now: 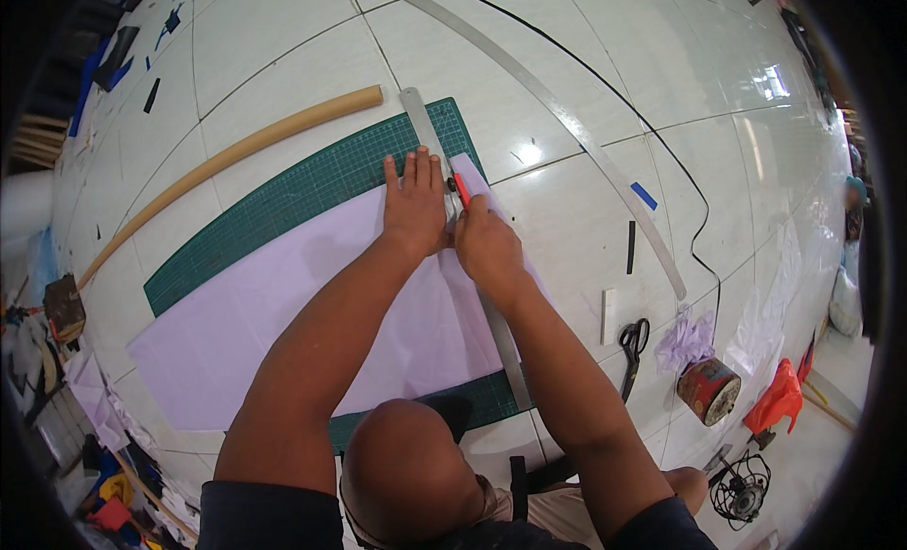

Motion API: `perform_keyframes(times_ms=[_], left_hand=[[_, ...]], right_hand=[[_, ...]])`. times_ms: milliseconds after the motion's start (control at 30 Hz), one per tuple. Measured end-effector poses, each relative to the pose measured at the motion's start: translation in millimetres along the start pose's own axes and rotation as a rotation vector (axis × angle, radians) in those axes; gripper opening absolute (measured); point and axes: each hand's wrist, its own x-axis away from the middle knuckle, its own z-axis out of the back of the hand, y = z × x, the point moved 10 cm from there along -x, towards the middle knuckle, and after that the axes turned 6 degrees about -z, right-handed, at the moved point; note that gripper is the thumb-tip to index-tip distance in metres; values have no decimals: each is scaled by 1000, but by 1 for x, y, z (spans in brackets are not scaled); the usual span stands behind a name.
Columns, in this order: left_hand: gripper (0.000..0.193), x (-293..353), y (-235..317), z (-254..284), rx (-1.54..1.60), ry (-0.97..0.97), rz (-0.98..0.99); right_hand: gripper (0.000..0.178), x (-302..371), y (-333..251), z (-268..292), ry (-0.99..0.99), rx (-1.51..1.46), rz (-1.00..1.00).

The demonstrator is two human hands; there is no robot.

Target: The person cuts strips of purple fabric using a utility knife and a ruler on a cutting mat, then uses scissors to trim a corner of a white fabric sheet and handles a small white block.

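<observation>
Pale lilac paper (283, 333) lies spread over a dark green cutting mat (283, 196) on the white tiled floor (586, 219). A short metal ruler (420, 125) runs across the sheet's right part, from the mat's far edge back toward the person. The left hand (414, 205) presses flat on the paper and against the ruler, fingers stretched forward, its grip wide and holding nothing. The right hand (487, 243) sits just beside it on the ruler's other side, its grip closed around a red-handled cutter (461, 189) whose tip meets the paper along the ruler's edge.

Beyond the mat's far side a long tan foam tube (236, 153) lies on the floor. To the right, a long curved metal strip (567, 125) arcs over the tiles, with a thin black cable (661, 144) following it farther out. Nearer the person on the right lie black-handled scissors (631, 347), a crumpled lilac scrap (685, 340), a red tin can (709, 389) on its side and an orange plastic bag (779, 399).
</observation>
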Motion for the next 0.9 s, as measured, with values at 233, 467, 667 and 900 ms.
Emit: perform_keyframes(times_ms=[233,467,667,900], left_hand=[[127,1,-2,0,16,9,1],[128,3,-1,1,30,-8,-6],[130,-2,-2,6,38,-60,13],[139,4,-2,7,28,-67,22]], right_hand=[[29,-2,1,2,-26,24,3],[24,-5,-12,9,-92,46,-29],[27,2,4,4,-166,98,15],[20,88,71,-10,-259,121,-140]])
